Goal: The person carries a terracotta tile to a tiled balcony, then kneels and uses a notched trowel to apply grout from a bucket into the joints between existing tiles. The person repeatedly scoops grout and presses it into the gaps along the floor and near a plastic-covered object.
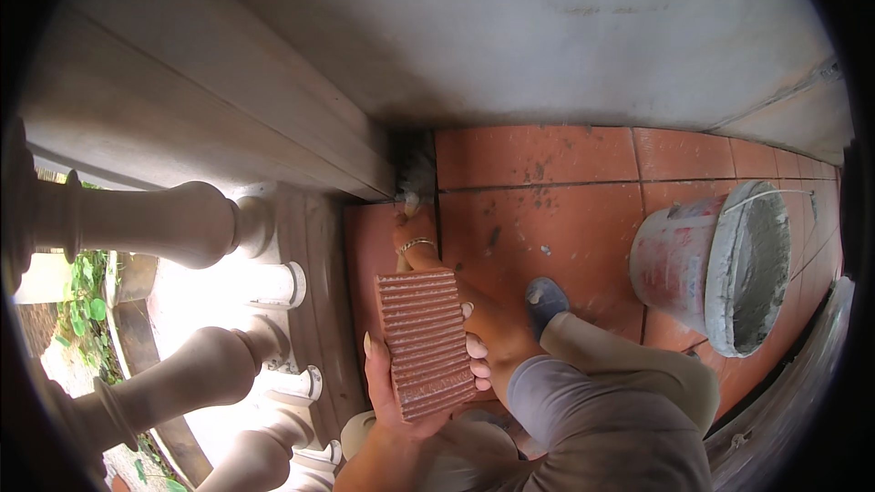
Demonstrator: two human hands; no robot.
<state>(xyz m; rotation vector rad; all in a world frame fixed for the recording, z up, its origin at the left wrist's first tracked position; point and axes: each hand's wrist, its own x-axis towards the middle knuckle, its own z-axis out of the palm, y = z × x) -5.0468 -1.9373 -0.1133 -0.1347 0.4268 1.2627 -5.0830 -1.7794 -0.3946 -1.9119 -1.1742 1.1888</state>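
My left hand (401, 415) grips a terracotta tile piece (424, 337) from beneath, the thumb on its left edge and the fingertips on its right. The tile's ribbed face is turned up, with whitish residue along some ridges. My right arm stretches beyond the tile toward the floor corner, a bracelet at its wrist. There my right hand (407, 230) is low against a narrow gap with grey mortar (417, 173), between the wall base and the floor tiles. Its fingers are small and partly hidden, so I cannot make out their pose or whether they hold anything.
A bucket (679, 260) of wet grey mortar stands on the red floor tiles (538, 159) to the right. A pale wall (583, 36) closes the far side. Stone balusters (173, 219) line the left. My shoe (547, 301) rests nearby; plastic sheeting (784, 419) lies lower right.
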